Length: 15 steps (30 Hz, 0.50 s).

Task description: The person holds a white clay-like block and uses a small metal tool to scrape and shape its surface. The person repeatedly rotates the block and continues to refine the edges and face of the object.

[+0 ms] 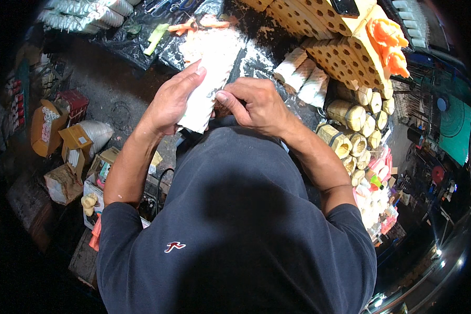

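Note:
A thick white candle (213,68) with ridged, spiralling sides lies tilted away from me, its near end close to my body. Strong light washes out most of its surface. My left hand (170,99) grips its left side, thumb on top and fingers running underneath. On the right edge, near the lower end, my right hand (256,104) is closed in a pinch with thumb and forefinger against the candle. Whatever sits between those fingertips is too small to make out. White shavings (240,39) lie scattered around the far end.
Several white twisted candles (303,76) lie at right, beside yellow blocks with holes (324,55). Orange wax pieces (387,44) and a dark phone (345,6) rest atop the blocks. Tan cylinders (348,115) are stacked nearer. Orange-handled tools (186,26) lie at the back; cardboard boxes (47,128) stand left.

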### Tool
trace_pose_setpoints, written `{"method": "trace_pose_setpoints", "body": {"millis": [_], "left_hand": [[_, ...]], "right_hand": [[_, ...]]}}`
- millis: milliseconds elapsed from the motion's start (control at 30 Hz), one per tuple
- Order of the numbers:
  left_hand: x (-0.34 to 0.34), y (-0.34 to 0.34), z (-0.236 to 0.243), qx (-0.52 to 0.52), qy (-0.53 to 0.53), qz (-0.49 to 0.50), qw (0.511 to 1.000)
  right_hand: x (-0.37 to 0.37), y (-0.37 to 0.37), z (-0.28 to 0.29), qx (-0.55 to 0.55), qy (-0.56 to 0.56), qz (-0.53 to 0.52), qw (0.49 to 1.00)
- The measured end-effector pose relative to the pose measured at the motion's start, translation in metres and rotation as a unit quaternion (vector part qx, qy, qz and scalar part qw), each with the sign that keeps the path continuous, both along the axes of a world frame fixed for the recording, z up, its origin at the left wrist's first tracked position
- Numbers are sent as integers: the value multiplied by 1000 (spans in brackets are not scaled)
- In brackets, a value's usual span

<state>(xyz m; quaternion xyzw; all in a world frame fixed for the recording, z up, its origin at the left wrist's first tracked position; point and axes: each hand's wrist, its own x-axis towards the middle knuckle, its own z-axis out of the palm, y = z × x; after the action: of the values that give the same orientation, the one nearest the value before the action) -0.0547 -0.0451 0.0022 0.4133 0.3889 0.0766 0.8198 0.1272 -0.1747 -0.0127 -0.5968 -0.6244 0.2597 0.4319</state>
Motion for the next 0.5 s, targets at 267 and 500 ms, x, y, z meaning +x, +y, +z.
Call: {"method": "trace_pose_setpoints", "body": {"millis": [267,500], "left_hand": [[-5,1,-1,-69,-40,-24,997],[-7,3,0,-71,-64,-34,995]], "right_hand": [[-6,-2,-9,121,-71,-18,990],[-8,-2,-5,158,-127,-32,979]]}}
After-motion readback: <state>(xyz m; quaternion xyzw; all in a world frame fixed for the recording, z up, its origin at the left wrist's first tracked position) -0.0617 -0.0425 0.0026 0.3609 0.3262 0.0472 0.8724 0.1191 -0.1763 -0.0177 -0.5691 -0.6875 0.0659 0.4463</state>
